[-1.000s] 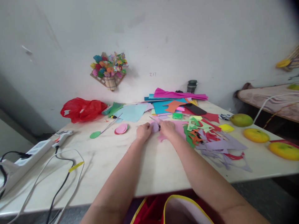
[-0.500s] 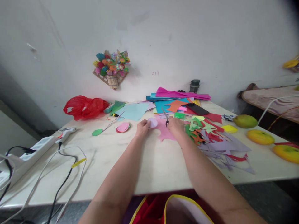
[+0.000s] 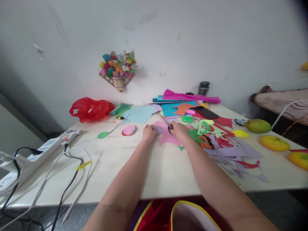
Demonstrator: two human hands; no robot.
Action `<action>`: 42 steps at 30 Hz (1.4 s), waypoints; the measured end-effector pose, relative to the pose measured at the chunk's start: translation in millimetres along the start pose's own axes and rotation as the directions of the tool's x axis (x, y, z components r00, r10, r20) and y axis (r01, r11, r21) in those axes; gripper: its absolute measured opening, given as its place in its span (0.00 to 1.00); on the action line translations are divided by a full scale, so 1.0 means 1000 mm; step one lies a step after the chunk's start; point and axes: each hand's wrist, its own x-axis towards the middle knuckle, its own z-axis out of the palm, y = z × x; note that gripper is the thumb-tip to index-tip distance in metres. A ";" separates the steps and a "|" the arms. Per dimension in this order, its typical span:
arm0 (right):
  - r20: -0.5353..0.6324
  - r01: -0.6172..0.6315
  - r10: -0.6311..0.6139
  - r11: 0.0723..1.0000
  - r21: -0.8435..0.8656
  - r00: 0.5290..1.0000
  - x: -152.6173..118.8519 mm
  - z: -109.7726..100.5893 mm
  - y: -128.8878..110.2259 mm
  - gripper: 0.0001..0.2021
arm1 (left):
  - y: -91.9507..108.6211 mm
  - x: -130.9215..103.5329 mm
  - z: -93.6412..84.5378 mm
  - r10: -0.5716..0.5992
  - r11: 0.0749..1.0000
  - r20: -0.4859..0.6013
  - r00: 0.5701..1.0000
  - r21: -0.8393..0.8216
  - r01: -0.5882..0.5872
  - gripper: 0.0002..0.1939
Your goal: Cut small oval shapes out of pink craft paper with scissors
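My left hand (image 3: 149,132) pinches the edge of a lilac paper circle (image 3: 158,130). The circle lies over a pink paper sheet (image 3: 169,138) with a scalloped, cut-out edge; whether my fingers also grip the sheet, I cannot tell. In my right hand (image 3: 180,131) is a pair of scissors (image 3: 164,120), its blades pointing up and left above the pink sheet. To the left sit a stack of pink and red paper circles (image 3: 129,130) and a green circle (image 3: 103,135) beside a thin stick (image 3: 119,124).
Paper scraps (image 3: 231,150) pile up to the right, near mangoes (image 3: 274,143) and a phone (image 3: 206,112). Coloured sheets (image 3: 192,97) lie at the back. A red plastic bag (image 3: 91,110), light-blue paper (image 3: 141,114) and a power strip (image 3: 36,157) with cables are leftward.
The lilac circle has come closer over the pink sheet, which has shifted left under it. The scissors have swung further left. A small green scrap now shows by the pink sheet's lower edge.
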 end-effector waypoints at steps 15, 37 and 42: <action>0.020 -0.035 0.033 0.997 0.071 0.999 0.005 0.008 0.000 0.19 | 0.002 -0.002 -0.001 -0.177 0.658 0.184 0.967 -0.709 0.255 0.12; 0.021 -0.054 0.051 0.988 0.147 0.998 0.006 0.005 0.002 0.18 | 0.003 0.005 -0.022 -0.353 0.283 0.218 0.910 -0.902 0.326 0.08; -0.090 -0.171 0.182 0.978 0.119 0.979 0.005 -0.010 0.013 0.19 | -0.001 0.006 -0.019 -0.307 0.226 0.284 0.908 -0.905 0.360 0.10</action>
